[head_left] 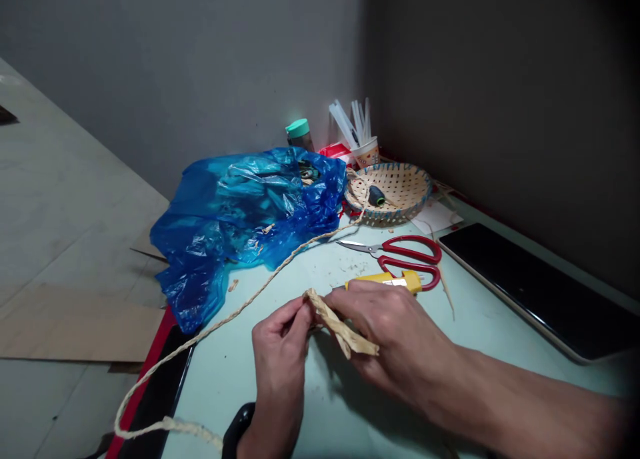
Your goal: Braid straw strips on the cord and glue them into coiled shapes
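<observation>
My left hand [280,352] and my right hand [395,332] meet over the pale green table [490,325]. Together they pinch a strip of dry straw-coloured husk [343,327] that is twisted where it joins a long braided straw cord [235,312]. My left fingertips close on the twisted end. My right fingers are wrapped round the loose flat end, which sticks out toward me. The cord runs from my hands up to a woven basket [400,179] and also loops down past the table's front left edge. A black band shows on my left wrist.
A crumpled blue plastic bag [240,212] lies at the back left. Red-handled scissors [400,252] and a yellow tool [395,280] lie just beyond my right hand. A dark tablet [540,285] sits at the right. A cup of white sticks [365,152] and a green-capped bottle [299,133] stand by the wall.
</observation>
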`<act>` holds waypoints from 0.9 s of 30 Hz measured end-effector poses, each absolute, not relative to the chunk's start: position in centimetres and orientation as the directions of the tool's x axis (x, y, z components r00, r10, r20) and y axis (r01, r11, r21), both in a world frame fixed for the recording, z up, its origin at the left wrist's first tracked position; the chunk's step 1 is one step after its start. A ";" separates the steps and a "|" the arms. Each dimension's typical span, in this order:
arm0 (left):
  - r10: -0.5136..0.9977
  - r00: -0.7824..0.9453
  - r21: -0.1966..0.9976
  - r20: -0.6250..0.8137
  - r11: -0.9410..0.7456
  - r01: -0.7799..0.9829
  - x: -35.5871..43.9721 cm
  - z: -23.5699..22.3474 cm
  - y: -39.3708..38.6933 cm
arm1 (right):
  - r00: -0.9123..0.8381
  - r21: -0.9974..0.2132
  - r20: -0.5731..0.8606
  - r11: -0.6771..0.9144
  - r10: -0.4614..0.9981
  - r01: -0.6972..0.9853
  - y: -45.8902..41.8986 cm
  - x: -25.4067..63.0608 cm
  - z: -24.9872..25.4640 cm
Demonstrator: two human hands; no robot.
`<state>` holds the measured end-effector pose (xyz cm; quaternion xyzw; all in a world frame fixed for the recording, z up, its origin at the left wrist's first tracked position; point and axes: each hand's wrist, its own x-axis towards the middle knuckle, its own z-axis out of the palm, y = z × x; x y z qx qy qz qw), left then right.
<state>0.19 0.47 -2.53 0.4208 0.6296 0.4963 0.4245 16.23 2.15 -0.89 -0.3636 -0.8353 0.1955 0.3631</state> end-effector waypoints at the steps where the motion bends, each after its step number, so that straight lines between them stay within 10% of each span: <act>1: 0.951 -0.276 0.983 -0.139 0.166 0.079 0.3 -2.6 0.4 | -0.453 -0.591 0.493 0.668 0.743 0.452 1.9 16.0 -1.1; 10: 0.926 -0.129 0.886 -0.355 0.290 -0.361 0.9 -1.2 0.1 | -0.598 -0.159 0.683 0.885 0.419 0.438 1.2 14.4 -2.9; 13: 0.941 -0.120 0.901 -0.317 0.260 -0.348 0.7 -1.3 0.2 | -0.625 -0.393 0.546 0.829 0.558 0.397 1.6 14.8 -1.7; 17: 0.956 -0.104 0.919 -0.274 0.228 -0.321 0.7 -1.3 0.1 | -0.430 -0.843 0.198 0.376 0.881 0.384 3.1 15.8 0.2; 27: 0.949 0.113 0.950 -0.294 0.304 -0.078 0.6 -1.0 -0.4 | -0.463 -0.962 -0.072 -0.184 0.883 -0.200 4.7 15.9 -1.3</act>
